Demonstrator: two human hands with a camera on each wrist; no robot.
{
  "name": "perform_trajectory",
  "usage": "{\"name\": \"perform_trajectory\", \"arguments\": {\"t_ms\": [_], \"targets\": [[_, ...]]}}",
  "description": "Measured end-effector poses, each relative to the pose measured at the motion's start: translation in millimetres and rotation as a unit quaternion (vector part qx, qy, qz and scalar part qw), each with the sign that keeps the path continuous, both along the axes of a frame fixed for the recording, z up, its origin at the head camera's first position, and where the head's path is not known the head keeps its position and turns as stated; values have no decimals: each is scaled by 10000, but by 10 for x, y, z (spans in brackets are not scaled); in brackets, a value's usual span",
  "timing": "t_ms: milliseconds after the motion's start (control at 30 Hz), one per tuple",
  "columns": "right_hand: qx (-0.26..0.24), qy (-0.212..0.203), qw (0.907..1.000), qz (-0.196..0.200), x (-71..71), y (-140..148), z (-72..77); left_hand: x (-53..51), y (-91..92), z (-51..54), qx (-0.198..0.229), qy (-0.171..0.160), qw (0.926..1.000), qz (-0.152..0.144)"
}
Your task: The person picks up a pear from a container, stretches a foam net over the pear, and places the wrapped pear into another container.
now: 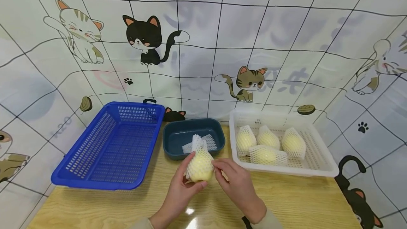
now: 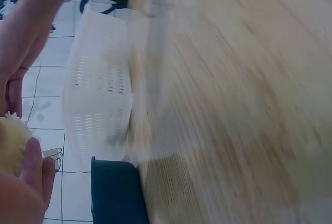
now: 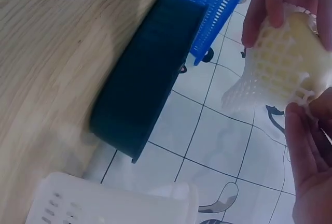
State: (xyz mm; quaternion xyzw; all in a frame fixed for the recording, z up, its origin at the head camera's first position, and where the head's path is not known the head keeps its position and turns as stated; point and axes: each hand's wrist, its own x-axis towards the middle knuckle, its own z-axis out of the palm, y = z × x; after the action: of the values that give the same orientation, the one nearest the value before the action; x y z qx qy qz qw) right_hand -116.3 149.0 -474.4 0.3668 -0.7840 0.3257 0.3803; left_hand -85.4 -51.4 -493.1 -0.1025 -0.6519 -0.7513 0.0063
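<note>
A pale yellow pear [image 1: 202, 168], partly covered by a white foam net [image 1: 199, 144], is held above the table's front half in the head view. My left hand [image 1: 178, 190] grips the pear from the left and below. With thumb and forefinger, my right hand [image 1: 236, 186] pinches the net's edge at the pear's right side. In the right wrist view, bare yellow skin of the pear [image 3: 306, 42] shows past the net's open edge. Behind the hands, a dark teal bin [image 1: 171, 133] contains a flattened foam net [image 1: 210, 142].
A blue slotted basket [image 1: 119, 151] stands at the left with nothing in it. On the right, a white basket [image 1: 318, 167] holds several net-wrapped pears [image 1: 267, 155]. The wooden table [image 1: 105, 207] meets a cat-patterned cloth [image 1: 203, 59] at the back and sides.
</note>
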Motion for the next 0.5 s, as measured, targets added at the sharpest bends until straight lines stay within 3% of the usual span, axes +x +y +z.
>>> {"name": "perform_trajectory", "arguments": {"t_ms": [100,267,367,500], "targets": [[-158,-240,9995,99,9,-11,0,-20,15,-29,-456,309,9980,306],[-260,-386,9947,921,95,-64,23,-58,11,-28,-861,828,9890,870],[32,-318,9928,1152,146,-81,17,-70,3,-23,-975,1127,9835,1027],[234,-451,9924,1122,164,-68,5,-84,-9,-45,-1080,1397,9782,1090]]}}
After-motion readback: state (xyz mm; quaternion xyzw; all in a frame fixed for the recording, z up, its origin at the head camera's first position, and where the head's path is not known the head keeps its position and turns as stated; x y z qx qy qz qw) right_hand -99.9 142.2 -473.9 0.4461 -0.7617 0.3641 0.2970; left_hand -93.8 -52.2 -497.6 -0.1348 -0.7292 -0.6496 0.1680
